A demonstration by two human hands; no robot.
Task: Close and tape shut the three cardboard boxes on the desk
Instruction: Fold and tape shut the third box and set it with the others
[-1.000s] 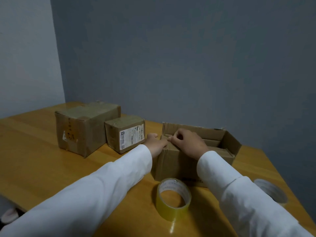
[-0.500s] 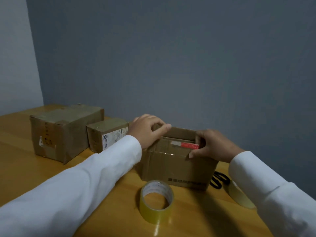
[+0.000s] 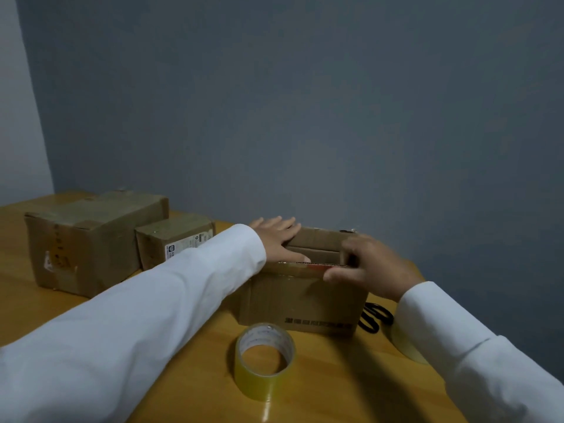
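Head view: left hand (image 3: 279, 239) lies flat, fingers straight, on the open cardboard box (image 3: 302, 296); right hand (image 3: 370, 267) pinches its corrugated near flap; glossy tape roll (image 3: 265, 360) nearby.

You face a plain blue-grey wall (image 3: 305, 102) meeting a paler wall (image 3: 18, 117) at a corner on your left. Below them stands a wooden desk (image 3: 351, 386) with a glossy honey-coloured top, pushed against both walls. The light is dim and even.
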